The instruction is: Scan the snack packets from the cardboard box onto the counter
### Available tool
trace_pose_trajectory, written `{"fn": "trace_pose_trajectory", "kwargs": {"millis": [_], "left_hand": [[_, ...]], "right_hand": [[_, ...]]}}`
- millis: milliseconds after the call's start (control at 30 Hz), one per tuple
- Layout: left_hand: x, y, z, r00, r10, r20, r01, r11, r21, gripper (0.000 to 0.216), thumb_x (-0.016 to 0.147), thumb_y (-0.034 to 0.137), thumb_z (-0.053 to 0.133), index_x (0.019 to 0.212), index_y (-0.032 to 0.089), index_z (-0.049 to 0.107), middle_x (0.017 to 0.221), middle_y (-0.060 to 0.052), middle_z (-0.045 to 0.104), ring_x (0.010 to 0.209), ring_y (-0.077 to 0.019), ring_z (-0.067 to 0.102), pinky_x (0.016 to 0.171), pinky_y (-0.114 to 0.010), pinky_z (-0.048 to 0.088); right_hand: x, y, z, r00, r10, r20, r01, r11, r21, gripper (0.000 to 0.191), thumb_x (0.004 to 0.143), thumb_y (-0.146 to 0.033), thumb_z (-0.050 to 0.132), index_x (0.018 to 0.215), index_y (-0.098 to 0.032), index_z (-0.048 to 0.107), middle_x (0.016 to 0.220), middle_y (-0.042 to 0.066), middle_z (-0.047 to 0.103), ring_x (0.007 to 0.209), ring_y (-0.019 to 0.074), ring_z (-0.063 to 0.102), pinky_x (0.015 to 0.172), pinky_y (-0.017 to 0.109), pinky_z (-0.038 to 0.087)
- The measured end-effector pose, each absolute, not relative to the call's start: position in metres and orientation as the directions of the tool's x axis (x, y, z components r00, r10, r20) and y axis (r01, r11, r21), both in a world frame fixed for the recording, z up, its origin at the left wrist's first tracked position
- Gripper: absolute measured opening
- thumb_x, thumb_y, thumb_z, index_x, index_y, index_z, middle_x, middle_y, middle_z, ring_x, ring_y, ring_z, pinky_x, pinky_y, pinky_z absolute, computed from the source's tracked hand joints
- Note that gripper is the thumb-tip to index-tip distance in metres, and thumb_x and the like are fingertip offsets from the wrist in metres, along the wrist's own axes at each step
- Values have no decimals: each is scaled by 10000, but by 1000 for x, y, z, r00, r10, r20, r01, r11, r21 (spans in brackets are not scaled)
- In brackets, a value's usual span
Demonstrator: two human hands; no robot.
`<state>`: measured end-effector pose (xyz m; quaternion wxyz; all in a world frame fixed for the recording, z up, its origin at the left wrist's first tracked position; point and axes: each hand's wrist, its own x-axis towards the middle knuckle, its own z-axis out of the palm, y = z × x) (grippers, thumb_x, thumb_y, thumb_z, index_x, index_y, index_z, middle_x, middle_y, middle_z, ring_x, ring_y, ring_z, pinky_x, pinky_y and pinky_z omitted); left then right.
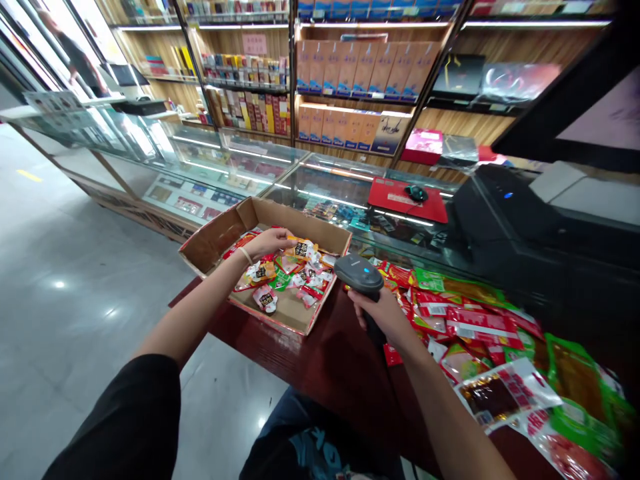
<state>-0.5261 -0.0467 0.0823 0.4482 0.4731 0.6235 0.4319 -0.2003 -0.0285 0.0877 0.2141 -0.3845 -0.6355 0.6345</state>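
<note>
My right hand [383, 313] is wrapped round the handle of a dark grey barcode scanner [357, 272], a small blue light showing on its top. The scanner's head points left toward an open cardboard box [285, 317]. Over that box, my left hand [273, 243] pinches the edge of an orange and white snack packet [303, 249]. Beneath it lie several small snack packets in white, red, green and orange, one pink and white packet [265, 299] near the front wall. A pale band circles my left wrist.
Right of the scanner, a pile of red and green snack bags [480, 327] covers the dark red tabletop [320, 373]. Behind stands a glass display counter [300, 175] with a red mouse mat [390, 193]. A black monitor [565, 113] overhangs the right. A person [80, 60] stands far left.
</note>
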Motion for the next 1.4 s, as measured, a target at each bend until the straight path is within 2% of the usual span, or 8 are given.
{"fn": "trace_pose_trajectory", "kwargs": {"millis": [133, 300, 500, 767, 1100, 1233, 1333, 1400], "left_hand": [[-512, -62, 101, -186, 952, -245, -56, 239, 969, 346, 661, 361, 792, 710, 148, 525, 647, 33, 560, 533, -54, 509, 533, -190, 450], [-480, -80, 120, -170, 962, -216, -261, 168, 951, 310, 642, 210, 811, 770, 141, 537, 717, 6, 616, 624, -81, 616, 607, -197, 528], [-428, -84, 126, -176, 973, -151, -369, 77, 926, 313, 669, 125, 773, 925, 128, 592, 903, -48, 672, 755, -120, 676, 694, -221, 566], [-371, -75, 129, -193, 970, -146, -433, 49, 900, 252, 715, 177, 756, 808, 149, 523, 805, -8, 640, 713, -114, 660, 656, -248, 590], [-262, -78, 120, -170, 982, -85, -625, -40, 780, 136, 770, 175, 649, 887, 188, 581, 843, -5, 620, 693, -97, 607, 643, -218, 538], [-233, -59, 100, -87, 985, -149, -764, 30, 645, 168, 810, 338, 622, 920, 218, 579, 660, 37, 503, 501, -64, 472, 459, -171, 410], [-227, -45, 81, 105, 985, -133, -802, 164, 575, 377, 803, 573, 590, 828, 199, 548, 680, 14, 500, 505, -71, 465, 426, -179, 378], [-229, -36, 65, 202, 975, -89, -800, 217, 559, 411, 801, 582, 591, 763, 178, 530, 683, 0, 496, 513, -69, 465, 418, -176, 369]], "right_hand": [[-191, -37, 98, -590, 787, -182, 162, -105, -981, 355, 742, -492, 700, 662, -197, 521, 477, -45, 522, 340, 108, 472, 343, 226, 365], [-179, -44, 102, -578, 803, -148, 110, -104, -989, 343, 762, -465, 688, 642, -195, 513, 481, -40, 519, 342, 105, 474, 345, 220, 360], [-159, -53, 109, -548, 827, -129, 98, -90, -991, 333, 767, -474, 686, 630, -204, 548, 481, -31, 521, 349, 116, 475, 349, 241, 367], [-116, -62, 121, -446, 891, -82, 53, -65, -996, 378, 760, -491, 698, 573, -202, 542, 420, -25, 503, 337, 114, 447, 357, 246, 362], [-57, -40, 97, -332, 939, -85, -40, -104, -994, 374, 724, -511, 724, 643, -194, 543, 476, -35, 520, 337, 103, 454, 344, 231, 372], [-43, -28, 83, -305, 951, -55, -61, -78, -995, 388, 739, -523, 703, 631, -189, 540, 468, -35, 508, 333, 99, 450, 337, 222, 371], [-39, -20, 71, -295, 955, -38, -101, -70, -992, 376, 742, -512, 704, 651, -184, 545, 482, -40, 515, 336, 91, 449, 335, 211, 377], [-38, -15, 61, -304, 953, -19, -126, -60, -990, 355, 746, -501, 706, 697, -181, 560, 495, -46, 524, 338, 85, 452, 333, 201, 372]]}}
